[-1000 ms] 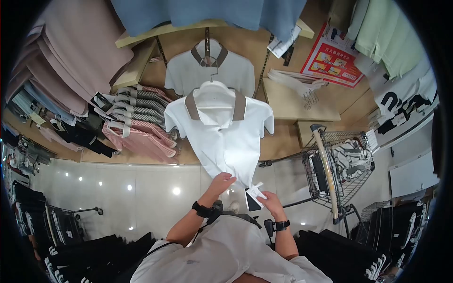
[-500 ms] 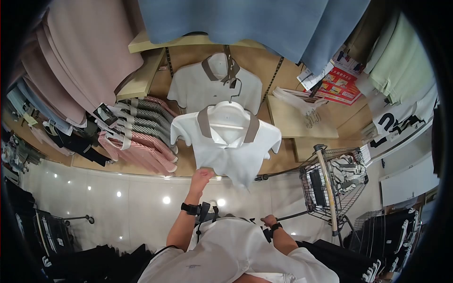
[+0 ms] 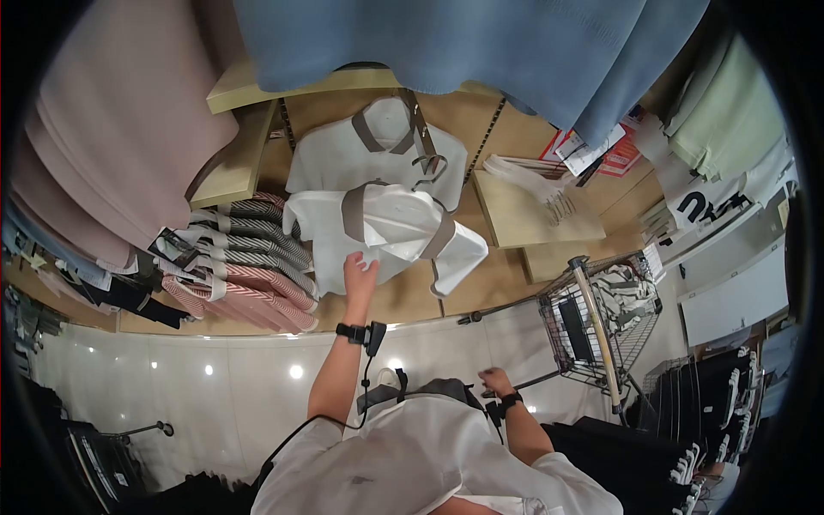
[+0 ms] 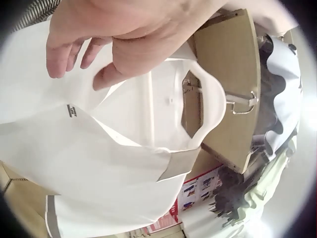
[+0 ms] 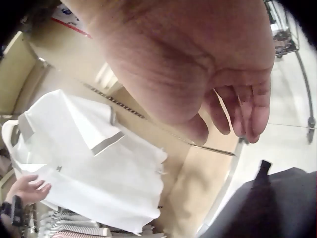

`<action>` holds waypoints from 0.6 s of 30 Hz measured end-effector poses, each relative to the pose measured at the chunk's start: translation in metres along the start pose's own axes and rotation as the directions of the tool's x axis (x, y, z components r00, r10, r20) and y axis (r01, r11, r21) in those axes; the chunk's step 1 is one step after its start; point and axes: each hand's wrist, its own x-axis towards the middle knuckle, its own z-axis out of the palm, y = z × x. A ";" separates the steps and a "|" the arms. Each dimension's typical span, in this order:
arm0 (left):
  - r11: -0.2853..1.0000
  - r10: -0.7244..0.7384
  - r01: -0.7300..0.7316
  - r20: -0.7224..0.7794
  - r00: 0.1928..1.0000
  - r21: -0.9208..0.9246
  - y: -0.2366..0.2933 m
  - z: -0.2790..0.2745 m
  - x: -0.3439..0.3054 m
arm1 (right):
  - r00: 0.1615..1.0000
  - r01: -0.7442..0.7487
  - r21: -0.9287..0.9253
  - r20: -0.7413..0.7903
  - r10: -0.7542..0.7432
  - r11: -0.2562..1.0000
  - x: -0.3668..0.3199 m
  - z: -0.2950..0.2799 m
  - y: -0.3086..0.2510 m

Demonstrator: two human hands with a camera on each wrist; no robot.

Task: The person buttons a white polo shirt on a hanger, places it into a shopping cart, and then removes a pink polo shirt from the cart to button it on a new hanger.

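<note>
A white polo shirt (image 3: 330, 257) with a brown-grey collar hangs on a white hanger (image 4: 214, 101), skewed in front of a similar shirt (image 3: 330, 163) on the rack. My left hand (image 3: 360, 275) is at the polo's front, just below the collar. Its fingers are loosely bent over the white cloth in the left wrist view, pinching nothing. A small dark logo (image 4: 70, 110) shows on the chest. My right hand (image 5: 198, 69) hangs by my side with relaxed fingers, away from the shirt and holding nothing.
Striped shirts (image 3: 266, 249) hang at the left, below pink garments (image 3: 120, 129). Blue garments (image 3: 429, 43) hang overhead. A wooden shelf (image 3: 515, 210) with white hangers (image 3: 536, 176) is on the right. A shopping cart (image 3: 579, 330) holding striped cloth stands near my right hand.
Both hands were at the shirt's hem and tag; the right let go and dropped to my side. My left hand moved forward and up to the chest as the shirt swung back toward the rack.
</note>
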 end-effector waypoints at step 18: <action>0.955 0.296 -0.295 0.057 0.954 -0.017 0.014 0.038 0.003 | 0.771 0.635 0.305 -0.201 -0.604 0.709 -0.009 0.031 -0.352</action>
